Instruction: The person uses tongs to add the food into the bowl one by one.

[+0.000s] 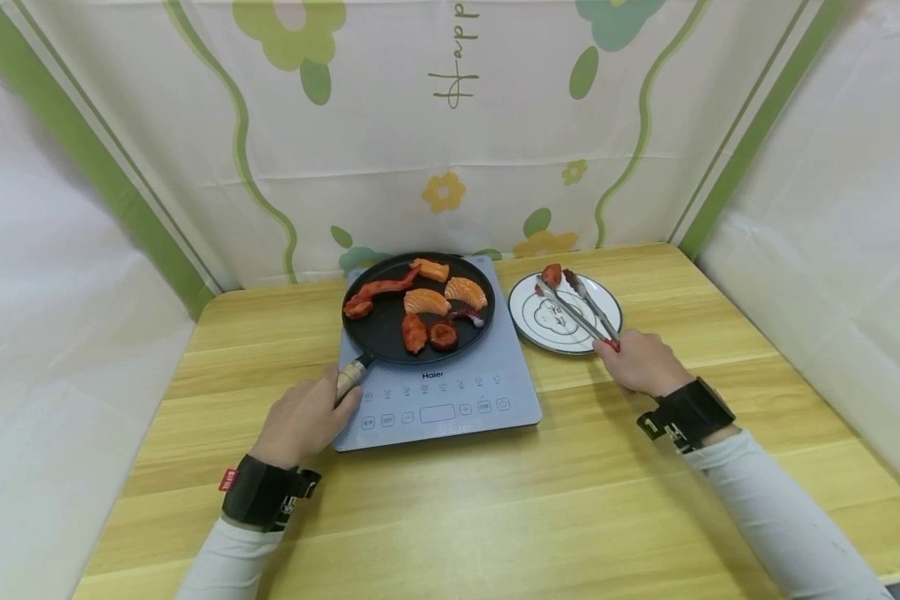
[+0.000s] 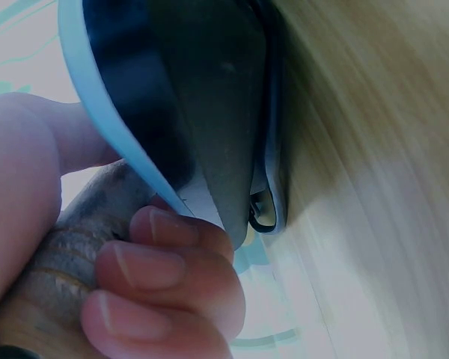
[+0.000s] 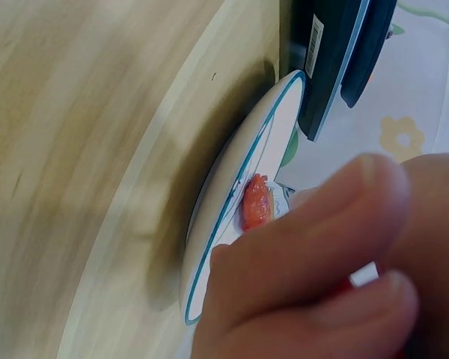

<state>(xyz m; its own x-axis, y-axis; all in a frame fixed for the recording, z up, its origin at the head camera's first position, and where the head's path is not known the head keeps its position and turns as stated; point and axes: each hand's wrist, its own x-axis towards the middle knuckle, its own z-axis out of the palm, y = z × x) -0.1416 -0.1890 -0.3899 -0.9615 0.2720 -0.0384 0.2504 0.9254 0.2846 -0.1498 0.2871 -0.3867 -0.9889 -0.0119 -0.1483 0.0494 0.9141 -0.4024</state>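
Observation:
My left hand [image 1: 300, 421] grips the wooden handle [image 1: 351, 377] of a black frying pan [image 1: 378, 333]; its curled fingers show close up in the left wrist view. In the pan lie several orange, white-striped salmon pieces [image 1: 426, 301], a long red strip [image 1: 387, 286], a small purplish tentacle-like piece [image 1: 468, 315] and reddish chunks [image 1: 414, 333]. My right hand [image 1: 642, 362] holds metal tongs [image 1: 566, 308] with red at the grip end. The tongs' spread tips are over a white plate [image 1: 522, 315], on either side of a red food piece [image 1: 551, 274]; whether they touch it I cannot tell.
Under the pan is a light-grey Haier induction cooker [image 1: 435, 433] with a button panel. It stands on a wooden table [image 1: 450, 517]. Flower-printed white cloth [image 1: 390, 117] closes off the back, with pale cloth walls on both sides. The plate sits just right of the cooker.

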